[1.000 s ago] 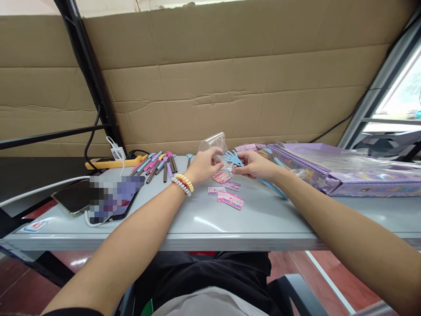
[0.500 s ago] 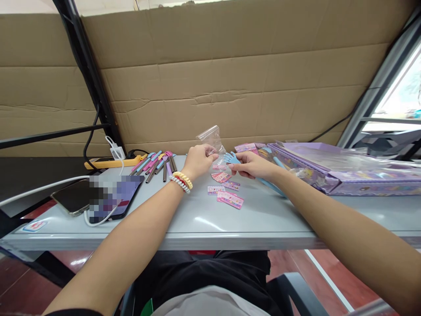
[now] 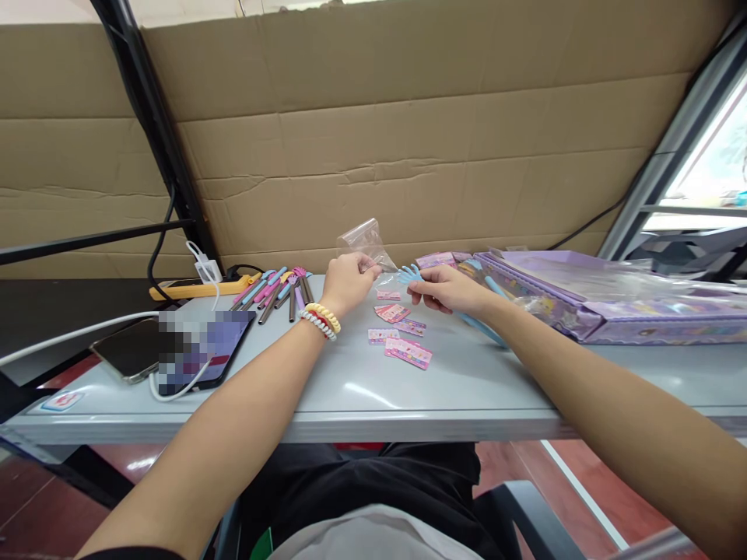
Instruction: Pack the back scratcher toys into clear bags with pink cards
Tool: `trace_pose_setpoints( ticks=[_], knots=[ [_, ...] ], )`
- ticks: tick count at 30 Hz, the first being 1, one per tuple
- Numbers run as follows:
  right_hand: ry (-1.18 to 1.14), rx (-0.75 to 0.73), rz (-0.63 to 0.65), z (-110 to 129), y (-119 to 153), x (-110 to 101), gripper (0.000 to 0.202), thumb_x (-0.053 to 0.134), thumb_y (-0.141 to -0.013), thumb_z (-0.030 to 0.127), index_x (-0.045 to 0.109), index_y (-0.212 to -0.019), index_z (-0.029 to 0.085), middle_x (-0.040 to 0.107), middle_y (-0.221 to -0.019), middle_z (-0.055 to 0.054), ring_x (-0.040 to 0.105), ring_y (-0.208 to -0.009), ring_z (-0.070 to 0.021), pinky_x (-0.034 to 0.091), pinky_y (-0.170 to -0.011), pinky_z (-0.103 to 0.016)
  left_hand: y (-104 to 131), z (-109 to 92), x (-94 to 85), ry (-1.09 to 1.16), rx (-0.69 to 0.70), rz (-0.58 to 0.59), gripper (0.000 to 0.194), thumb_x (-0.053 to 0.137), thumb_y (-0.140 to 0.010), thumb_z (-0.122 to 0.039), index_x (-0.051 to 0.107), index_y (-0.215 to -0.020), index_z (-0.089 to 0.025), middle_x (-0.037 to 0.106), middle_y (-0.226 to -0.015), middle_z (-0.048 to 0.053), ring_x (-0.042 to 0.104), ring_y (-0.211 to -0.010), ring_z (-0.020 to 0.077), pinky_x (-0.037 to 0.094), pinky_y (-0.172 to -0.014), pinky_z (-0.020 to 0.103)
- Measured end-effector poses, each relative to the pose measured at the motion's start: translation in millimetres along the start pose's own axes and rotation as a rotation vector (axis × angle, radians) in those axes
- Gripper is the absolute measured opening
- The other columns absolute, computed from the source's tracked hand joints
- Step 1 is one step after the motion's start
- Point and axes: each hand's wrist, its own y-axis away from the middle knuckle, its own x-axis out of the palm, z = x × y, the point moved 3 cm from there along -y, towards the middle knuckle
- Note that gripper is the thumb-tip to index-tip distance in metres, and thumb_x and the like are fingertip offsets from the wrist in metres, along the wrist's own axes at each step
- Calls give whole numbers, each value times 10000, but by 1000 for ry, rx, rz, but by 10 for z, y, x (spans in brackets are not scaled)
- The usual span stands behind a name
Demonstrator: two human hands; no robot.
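My left hand (image 3: 348, 281) is closed, pinching a clear plastic bag (image 3: 366, 237) that stands up above the table. In my right hand (image 3: 447, 289) is a light blue back scratcher (image 3: 411, 274), its hand-shaped end pointing left at the edge of the bag. Its blue handle runs back under my right forearm. I cannot tell whether the tip is inside the bag or only beside it. Below both hands lie several small pink printed cards (image 3: 408, 352) on the grey table (image 3: 350, 393).
Left of my hands is a pile of coloured back scratchers (image 3: 274, 289). Two phones (image 3: 230, 350) with a white cable lie at the left, near a yellow power strip (image 3: 187, 289). A purple printed box (image 3: 607, 311) with clear film stands at the right. Cardboard (image 3: 408, 140) lines the back.
My left hand and the plastic bag have shifted slightly left. The back scratcher's blue end stays near the bag, its fingers now showing more spread.
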Motion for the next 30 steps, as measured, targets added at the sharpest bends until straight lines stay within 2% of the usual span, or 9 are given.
trace_pose_setpoints(
  ticks=[4,6,8,10,13,17,19,24,30],
  knots=[
    [-58,-15,-60,-3,-9,-39,263,608,-791,368,586,-656,144,593,-576,-24,452,-381,-62,322,-332,-209,-5,2,-2,-2,-10,2,198,568,-751,-304,702,-778,-160,679,-707,32,567,-667,140,395,-634,249],
    [-122,9,-79,-20,-11,-47,266,592,-808,407,584,-734,152,622,-599,-35,498,-386,-83,350,-325,-209,-5,4,-4,4,-8,-2,197,566,-752,-301,702,-777,-160,681,-708,33,570,-673,141,397,-642,249],
    [-176,23,-89,-32,-11,-53,304,545,-835,465,580,-861,164,609,-543,-14,480,-336,-91,330,-293,-205,-6,10,-3,6,-11,-7,198,566,-753,-304,702,-772,-161,681,-707,34,571,-676,143,400,-649,250],
    [-199,4,-129,-26,-8,-76,359,522,-840,509,575,-942,169,552,-454,25,391,-264,-73,260,-257,-192,-7,19,0,4,-11,-10,200,566,-755,-307,702,-769,-162,682,-706,35,574,-679,145,405,-657,251],
    [-259,-52,-315,4,5,-171,350,562,-811,511,569,-799,161,500,-411,41,322,-239,-53,198,-243,-190,-9,31,7,-2,-4,-13,200,559,-763,-307,702,-774,-167,686,-714,33,579,-688,149,410,-671,257],
    [-417,-236,-652,34,49,-330,380,537,-826,472,420,-588,200,497,-430,27,368,-277,-65,256,-273,-206,-8,45,17,-8,5,-18,201,556,-767,-306,701,-811,-173,697,-744,31,590,-707,153,415,-687,263],
    [-443,-301,-728,20,55,-359,391,507,-837,486,390,-584,212,488,-430,30,378,-293,-71,279,-294,-208,-7,48,22,-4,7,-17,203,556,-768,-306,699,-819,-173,701,-757,32,594,-717,153,418,-690,261],
    [-372,-243,-685,-77,-1,-308,445,495,-819,547,380,-555,208,478,-433,20,394,-331,-77,297,-340,-215,-5,40,6,-3,-7,-23,188,561,-766,-299,691,-803,-169,699,-738,31,597,-701,149,417,-675,257],
    [12,6,-341,-203,-77,-179,398,524,-830,450,430,-555,179,497,-468,13,410,-404,-74,319,-425,-216,-10,32,-15,-2,-17,-35,186,558,-768,-302,684,-747,-167,684,-693,26,593,-663,149,411,-650,260]
  ],
)
